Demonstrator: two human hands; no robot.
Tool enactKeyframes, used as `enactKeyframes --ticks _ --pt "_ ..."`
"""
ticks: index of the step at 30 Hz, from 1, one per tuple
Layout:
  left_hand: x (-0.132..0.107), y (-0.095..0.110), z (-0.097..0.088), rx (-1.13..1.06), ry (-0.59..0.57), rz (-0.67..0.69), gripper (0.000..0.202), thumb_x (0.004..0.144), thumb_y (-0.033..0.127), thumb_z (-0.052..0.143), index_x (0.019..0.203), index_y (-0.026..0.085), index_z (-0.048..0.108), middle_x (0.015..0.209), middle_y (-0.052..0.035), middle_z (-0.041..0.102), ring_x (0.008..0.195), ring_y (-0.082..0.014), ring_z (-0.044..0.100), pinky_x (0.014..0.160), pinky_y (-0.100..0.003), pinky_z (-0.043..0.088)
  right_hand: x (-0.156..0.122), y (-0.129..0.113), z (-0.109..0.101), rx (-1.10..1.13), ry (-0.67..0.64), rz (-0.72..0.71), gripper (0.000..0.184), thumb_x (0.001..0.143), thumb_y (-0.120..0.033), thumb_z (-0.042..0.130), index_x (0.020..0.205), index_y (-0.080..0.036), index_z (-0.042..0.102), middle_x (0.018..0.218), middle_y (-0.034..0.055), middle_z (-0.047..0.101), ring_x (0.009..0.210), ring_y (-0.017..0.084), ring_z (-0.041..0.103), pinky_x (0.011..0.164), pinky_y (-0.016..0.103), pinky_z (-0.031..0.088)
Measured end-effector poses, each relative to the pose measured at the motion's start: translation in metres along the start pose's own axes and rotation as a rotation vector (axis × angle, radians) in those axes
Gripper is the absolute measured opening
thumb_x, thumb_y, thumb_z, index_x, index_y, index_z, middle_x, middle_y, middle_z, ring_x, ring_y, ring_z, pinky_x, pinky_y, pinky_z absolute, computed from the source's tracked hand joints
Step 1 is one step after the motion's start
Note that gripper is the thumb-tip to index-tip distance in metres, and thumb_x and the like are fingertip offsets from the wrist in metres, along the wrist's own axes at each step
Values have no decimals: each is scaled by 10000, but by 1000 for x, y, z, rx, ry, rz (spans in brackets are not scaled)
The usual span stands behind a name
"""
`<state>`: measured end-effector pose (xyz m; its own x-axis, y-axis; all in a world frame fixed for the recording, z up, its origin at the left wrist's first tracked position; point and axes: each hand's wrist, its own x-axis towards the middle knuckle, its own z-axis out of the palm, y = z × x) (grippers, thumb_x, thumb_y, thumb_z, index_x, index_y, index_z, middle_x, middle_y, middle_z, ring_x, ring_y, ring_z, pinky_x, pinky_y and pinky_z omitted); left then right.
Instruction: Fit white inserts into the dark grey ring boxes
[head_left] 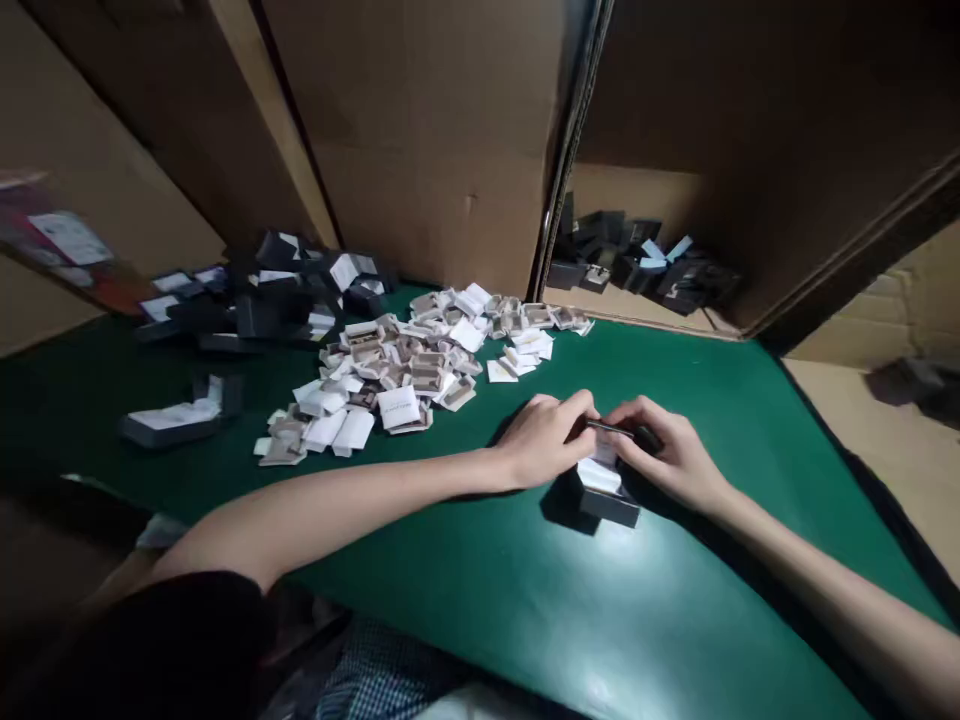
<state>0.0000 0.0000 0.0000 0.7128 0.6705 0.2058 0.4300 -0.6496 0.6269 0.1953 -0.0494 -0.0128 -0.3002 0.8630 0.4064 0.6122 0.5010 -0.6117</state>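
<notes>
The left hand (551,440) and right hand (671,460) both grip the small black box (611,508), fingertips closed on its dark far edge. Its body lies at four o'clock from the left hand and eight from the right, neither clearly nearer; its long axis seems to run from eleven to five. Beneath spreads the glossy green tabletop (465,580). Towards ten o'clock sit folded card pieces (427,372), then heaped black boxes (259,315); at twelve, a cardboard carton (637,312) holds more dark boxes.
</notes>
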Motion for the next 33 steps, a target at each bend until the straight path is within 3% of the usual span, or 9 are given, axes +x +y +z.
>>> enactKeyframes --ticks 6,9,11,15,19,22,25,29,33 --pt "1 -2 -11 -184 -110 66 461 861 456 545 1231 227 391 1106 -73 591 985 -232 594 809 -333 476 -2 6 1 -106 225 -127 162 853 -190 558 1013 -212 546 877 45 631 759 164 612 658 287 505" --pt "10 -5 -36 -107 -163 214 479 875 307 515 1304 204 328 1302 -125 462 1122 -227 522 926 -341 432 -1 7 -1 -107 314 -160 247 835 -149 559 1072 -215 545 859 50 609 726 170 589 625 307 494" --pt "15 -7 -62 54 -171 240 458 847 203 483 1290 183 369 1363 -138 383 1168 -241 475 959 -348 397 0 6 -3 -88 287 -184 285 830 -133 559 1102 -218 551 872 56 601 741 178 583 635 321 493" --pt "14 -13 -126 366 -317 -62 594 716 342 662 1247 187 445 1328 -134 396 1070 -288 494 823 -338 430 4 1 -3 -99 197 -234 327 821 -128 579 1134 -224 565 923 69 589 819 197 592 676 336 500" --pt "6 -15 -164 633 -443 -355 575 527 401 807 991 167 563 946 -88 574 929 -302 528 742 -327 413 5 -1 -2 -146 258 -205 314 808 -120 591 1103 -227 579 907 61 581 777 188 576 639 325 490" --pt "6 -12 -166 735 -455 -491 582 438 364 857 904 183 560 779 -53 574 813 -284 556 684 -319 402 5 0 -2 -180 356 -149 295 802 -113 596 1074 -227 590 911 64 575 756 185 558 614 324 478" --pt "7 -6 -157 777 -476 -544 545 450 365 850 877 189 562 754 -50 586 788 -281 575 664 -318 402 6 2 -4 -178 414 -104 276 797 -118 601 1051 -225 597 924 68 565 789 196 561 609 325 477" --pt "8 -2 -148 860 -504 -542 428 527 265 792 888 183 578 798 -65 615 743 -247 578 636 -303 399 6 5 -5 -157 416 -74 267 794 -128 599 1044 -222 590 938 67 563 802 195 560 606 320 477" --pt "3 -6 -153 855 -505 -501 275 607 225 712 851 163 599 744 -72 610 671 -221 569 602 -302 384 6 5 -4 -162 413 -79 286 796 -160 610 1072 -221 564 953 63 565 743 170 539 611 322 473"
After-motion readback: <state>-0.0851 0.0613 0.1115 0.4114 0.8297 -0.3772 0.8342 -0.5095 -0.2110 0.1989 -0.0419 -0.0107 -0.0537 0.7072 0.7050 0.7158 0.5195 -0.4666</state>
